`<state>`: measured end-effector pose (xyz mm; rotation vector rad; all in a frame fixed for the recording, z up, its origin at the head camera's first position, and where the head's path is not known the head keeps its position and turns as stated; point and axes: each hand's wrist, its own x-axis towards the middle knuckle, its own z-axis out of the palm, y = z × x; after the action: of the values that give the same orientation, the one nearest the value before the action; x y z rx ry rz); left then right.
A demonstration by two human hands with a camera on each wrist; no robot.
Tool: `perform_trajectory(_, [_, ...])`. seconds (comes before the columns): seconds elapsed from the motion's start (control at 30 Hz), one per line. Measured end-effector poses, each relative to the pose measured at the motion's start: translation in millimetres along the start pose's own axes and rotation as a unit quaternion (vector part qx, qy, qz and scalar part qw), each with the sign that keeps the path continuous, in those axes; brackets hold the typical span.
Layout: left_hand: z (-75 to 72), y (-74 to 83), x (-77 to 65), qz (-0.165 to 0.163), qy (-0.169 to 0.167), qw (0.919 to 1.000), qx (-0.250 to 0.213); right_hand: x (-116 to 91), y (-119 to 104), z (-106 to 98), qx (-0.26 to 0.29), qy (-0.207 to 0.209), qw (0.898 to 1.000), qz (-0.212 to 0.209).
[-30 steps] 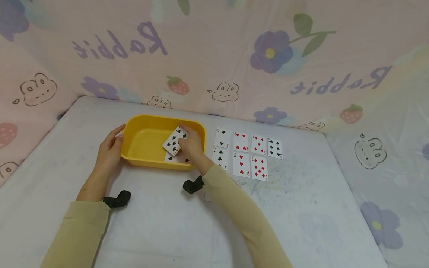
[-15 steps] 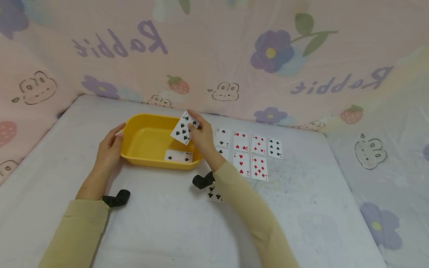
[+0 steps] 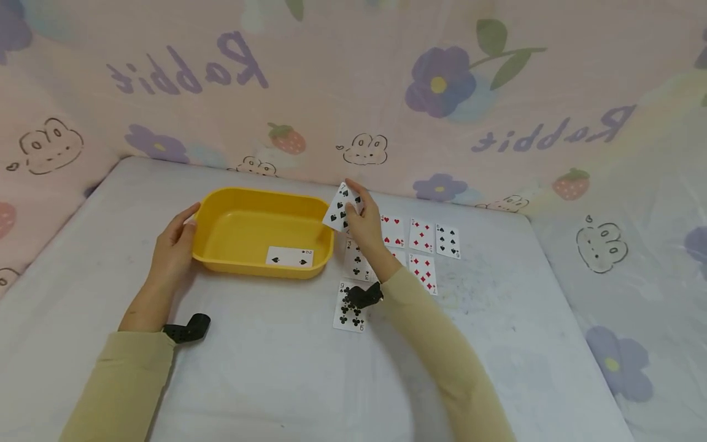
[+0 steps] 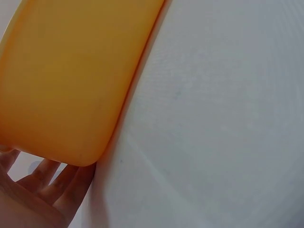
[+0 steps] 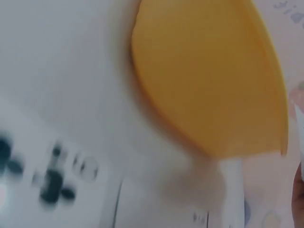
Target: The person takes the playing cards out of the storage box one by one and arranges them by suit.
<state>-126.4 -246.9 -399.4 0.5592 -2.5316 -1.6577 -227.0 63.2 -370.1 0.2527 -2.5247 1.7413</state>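
My right hand (image 3: 364,224) pinches a seven of spades (image 3: 338,209) between thumb and fingers, raised over the right rim of a yellow plastic basin (image 3: 237,267). Face up on the basin floor lies a two of spades (image 3: 289,256). At the basin's left end, my left hand (image 3: 172,245) touches the outer wall with its fingers (image 4: 73,190) fairly straight, as the left wrist view shows. The right wrist view catches only a bit of the right hand (image 5: 298,204) at its edge.
Playing cards lie face up in rows right of the basin, including a four of hearts (image 3: 393,231), a five of diamonds (image 3: 421,234) and a seven of diamonds (image 3: 423,273). Nearer is a nine of clubs (image 3: 341,307). A patterned cloth (image 3: 309,92) hangs behind.
My right hand has lifted the seven of spades out of the basin and carried it right, uncovering the two of spades. The left hand stays at the basin's left end.
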Motion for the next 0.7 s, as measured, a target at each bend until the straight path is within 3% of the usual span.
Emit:
perform_trajectory(0.23, [0.4,-1.0,0.2,0.006,0.002,0.9999,0.009,-2,24,-35,-0.016,0.019,1.000,-0.007])
perform_trajectory(0.7, [-0.5,-1.1,-0.3,0.012,0.005,0.9997,0.020,-24,59,-108,-0.079,0.016,0.995,0.054])
